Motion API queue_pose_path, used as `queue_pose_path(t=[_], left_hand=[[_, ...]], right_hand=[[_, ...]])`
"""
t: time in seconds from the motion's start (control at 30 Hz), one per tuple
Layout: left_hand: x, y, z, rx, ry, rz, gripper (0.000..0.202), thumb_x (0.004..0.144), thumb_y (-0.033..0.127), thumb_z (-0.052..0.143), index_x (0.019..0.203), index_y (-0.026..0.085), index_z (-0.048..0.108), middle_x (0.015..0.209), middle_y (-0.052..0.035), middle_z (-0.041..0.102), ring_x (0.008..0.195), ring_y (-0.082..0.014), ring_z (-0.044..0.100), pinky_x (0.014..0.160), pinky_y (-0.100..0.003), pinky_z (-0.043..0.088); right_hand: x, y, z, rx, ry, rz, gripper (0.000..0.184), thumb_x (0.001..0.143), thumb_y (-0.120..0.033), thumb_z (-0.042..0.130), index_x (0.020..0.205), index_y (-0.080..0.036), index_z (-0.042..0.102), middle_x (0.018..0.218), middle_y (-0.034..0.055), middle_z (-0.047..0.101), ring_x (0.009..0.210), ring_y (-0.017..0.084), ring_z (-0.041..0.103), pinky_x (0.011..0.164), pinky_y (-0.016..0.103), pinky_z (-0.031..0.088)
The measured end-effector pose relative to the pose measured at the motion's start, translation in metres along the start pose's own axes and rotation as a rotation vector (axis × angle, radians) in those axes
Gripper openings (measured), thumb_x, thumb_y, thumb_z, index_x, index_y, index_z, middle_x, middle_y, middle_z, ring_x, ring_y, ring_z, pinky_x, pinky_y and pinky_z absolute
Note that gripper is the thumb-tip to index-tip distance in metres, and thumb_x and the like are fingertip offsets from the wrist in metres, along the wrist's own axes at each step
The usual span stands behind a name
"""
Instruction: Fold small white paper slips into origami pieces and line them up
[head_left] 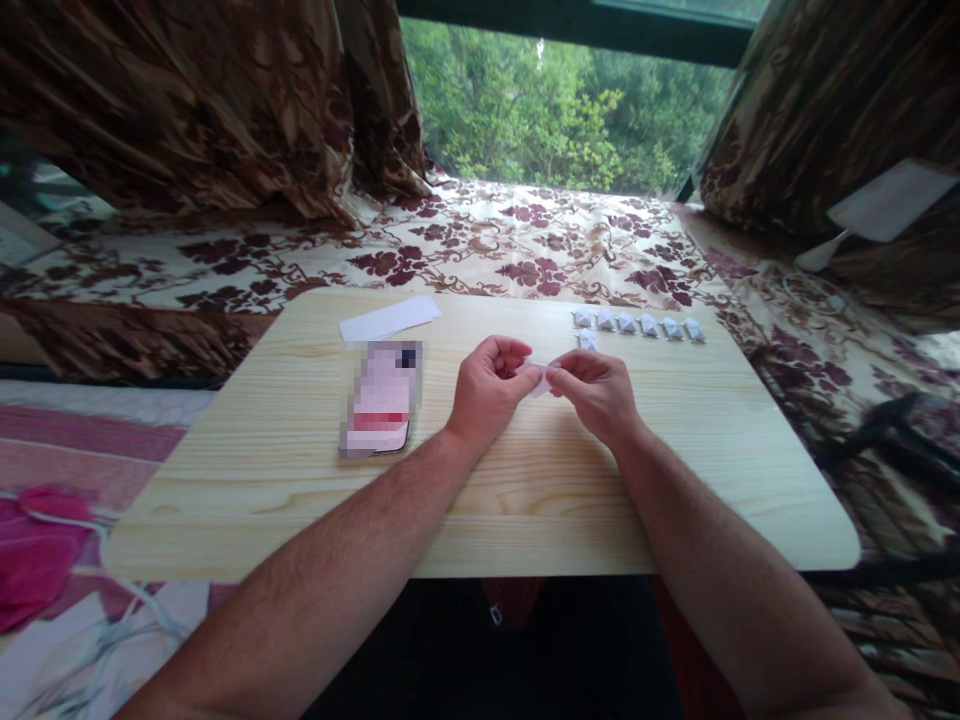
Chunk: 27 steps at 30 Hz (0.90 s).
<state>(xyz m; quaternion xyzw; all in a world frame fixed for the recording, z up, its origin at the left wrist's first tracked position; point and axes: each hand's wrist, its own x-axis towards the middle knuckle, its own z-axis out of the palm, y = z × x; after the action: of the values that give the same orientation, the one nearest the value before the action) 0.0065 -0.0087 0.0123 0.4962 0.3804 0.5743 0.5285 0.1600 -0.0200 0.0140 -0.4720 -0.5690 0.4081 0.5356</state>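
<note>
Between my two hands is a small folded piece of white paper, held just above the wooden table. My left hand pinches its left side between thumb and fingers. At its right side, my right hand has thumb and forefinger closed on the paper. Just beyond my right hand lies one small folded white paper piece. Behind that, a row of several similar folded pieces runs along the far right of the table. The exact folds in the held paper are partly hidden by my fingers.
A blurred-out phone with a pinkish back lies left of my hands. Flat white paper strips rest near the far left edge. Beyond the table is a flowered cloth below a window. White cables hang at the lower left.
</note>
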Motion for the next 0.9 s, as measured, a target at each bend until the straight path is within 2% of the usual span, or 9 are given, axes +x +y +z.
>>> queue_pose_path(t=[0.43,0.63,0.9], left_hand=[[0.0008,-0.0013,-0.0009,-0.003,0.003,0.006,0.029,0.066,0.021,0.082,0.088,0.017,0.063,0.073,0.0038,0.058,0.064,-0.0084,0.054,0.059,-0.021,0.045],[0.0014,-0.0015,-0.0005,-0.009,0.021,0.031,0.030,0.065,0.022,0.082,0.088,0.017,0.062,0.075,0.0034,0.059,0.064,-0.0082,0.054,0.060,-0.021,0.045],[0.0010,-0.0021,-0.0003,-0.014,-0.001,0.035,0.030,0.067,0.021,0.082,0.089,0.017,0.062,0.075,0.0036,0.059,0.065,-0.0079,0.054,0.061,-0.021,0.045]], right_hand=[[-0.0002,-0.0025,0.0002,0.018,-0.001,0.033,0.015,0.077,-0.030,0.071,0.072,-0.016,0.072,0.059,0.0004,0.066,0.054,0.011,0.055,0.052,0.024,0.041],[0.0000,-0.0042,0.0029,0.029,0.007,0.012,0.017,0.072,-0.033,0.076,0.072,-0.017,0.068,0.061,-0.0005,0.065,0.054,0.010,0.054,0.051,0.024,0.040],[-0.0004,-0.0011,0.0017,0.004,0.020,0.010,0.017,0.076,-0.033,0.074,0.072,-0.017,0.070,0.060,-0.0001,0.065,0.052,0.011,0.055,0.051,0.025,0.043]])
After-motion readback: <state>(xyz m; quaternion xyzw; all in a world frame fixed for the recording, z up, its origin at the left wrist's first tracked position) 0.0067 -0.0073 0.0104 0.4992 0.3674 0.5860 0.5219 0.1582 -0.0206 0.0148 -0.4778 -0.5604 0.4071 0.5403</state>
